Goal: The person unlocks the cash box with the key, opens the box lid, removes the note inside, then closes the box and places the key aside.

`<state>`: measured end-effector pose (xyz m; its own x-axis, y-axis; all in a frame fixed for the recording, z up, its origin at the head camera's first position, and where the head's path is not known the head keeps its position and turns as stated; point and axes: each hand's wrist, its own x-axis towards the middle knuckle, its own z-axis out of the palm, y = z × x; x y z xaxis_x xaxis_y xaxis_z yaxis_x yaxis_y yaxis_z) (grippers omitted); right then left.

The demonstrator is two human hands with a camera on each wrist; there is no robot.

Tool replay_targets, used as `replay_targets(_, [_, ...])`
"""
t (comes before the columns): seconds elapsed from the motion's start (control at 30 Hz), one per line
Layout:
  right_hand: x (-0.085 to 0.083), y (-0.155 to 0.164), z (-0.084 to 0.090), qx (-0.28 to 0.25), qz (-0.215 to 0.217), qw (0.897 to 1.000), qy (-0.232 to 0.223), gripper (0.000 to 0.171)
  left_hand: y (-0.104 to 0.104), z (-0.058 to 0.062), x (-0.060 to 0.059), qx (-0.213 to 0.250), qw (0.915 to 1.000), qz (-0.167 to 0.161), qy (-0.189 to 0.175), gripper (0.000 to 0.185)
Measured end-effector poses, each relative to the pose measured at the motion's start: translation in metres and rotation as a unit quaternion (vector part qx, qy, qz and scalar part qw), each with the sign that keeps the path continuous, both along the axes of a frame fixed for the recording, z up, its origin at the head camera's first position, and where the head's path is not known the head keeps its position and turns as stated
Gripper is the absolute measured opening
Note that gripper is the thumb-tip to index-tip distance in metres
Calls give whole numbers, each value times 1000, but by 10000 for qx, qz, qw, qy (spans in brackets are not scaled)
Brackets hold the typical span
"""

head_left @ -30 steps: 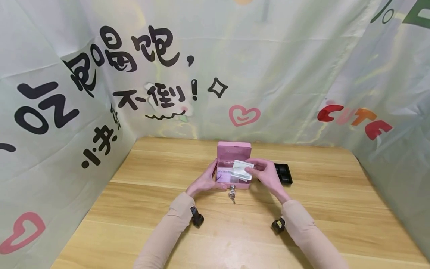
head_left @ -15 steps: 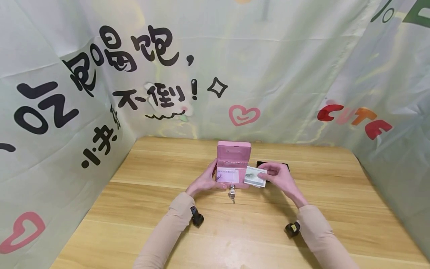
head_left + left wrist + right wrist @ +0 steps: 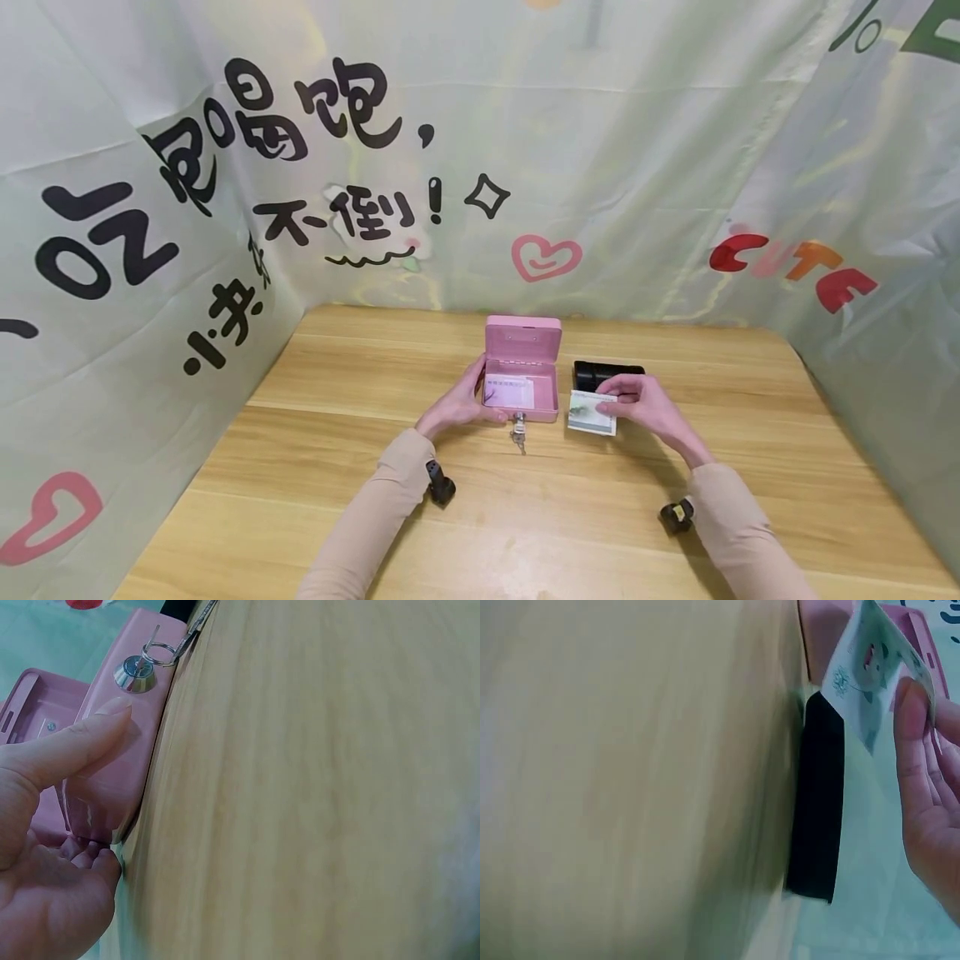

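A small pink cash box (image 3: 545, 388) stands on the wooden table with its lid raised. One purple banknote (image 3: 507, 392) lies inside, toward the left. My left hand (image 3: 457, 406) grips the box at its left side; the left wrist view shows the thumb (image 3: 82, 746) along the front wall, below the lock (image 3: 135, 675). A ring of keys (image 3: 519, 435) hangs from that lock. To the right of the box, my right hand (image 3: 651, 410) pinches a folded greenish banknote (image 3: 588, 413) between thumb and fingers. In the right wrist view this banknote (image 3: 862, 671) shows its fold.
Behind the right hand lies a black tray-like case (image 3: 597, 372), partly covered by the hand and banknote. Printed fabric (image 3: 637, 167) encloses the table (image 3: 750, 417) at the back and sides.
The right hand has carried the greenish banknote out from over the cash box, rightward and slightly nearer. Its withdrawal uncovers the box's right interior. My left hand stays on the box.
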<state>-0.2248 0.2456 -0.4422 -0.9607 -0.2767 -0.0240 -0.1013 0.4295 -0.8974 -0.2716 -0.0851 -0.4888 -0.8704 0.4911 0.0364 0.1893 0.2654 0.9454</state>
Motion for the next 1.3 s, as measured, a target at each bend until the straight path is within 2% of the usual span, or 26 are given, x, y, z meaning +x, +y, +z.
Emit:
replay_targets(0.27, [1,13,-4,314,243,9992,-55,30,1,0,0,-35,10000,35,-9,123])
replay_targets(0.67, [-1,15,-8,739,477,9961,-43,27,1,-1,0,-51,9999,76,-60,122])
replay_targets(1.17, [-2,13,-10,1099,592,9921,117,25,-1,-2,1,53,10000,24,-16,122])
replay_targets(1.3, [-2,13,-11,1331,549,9895,123,24,-1,-2,0,20,10000,24,-31,123])
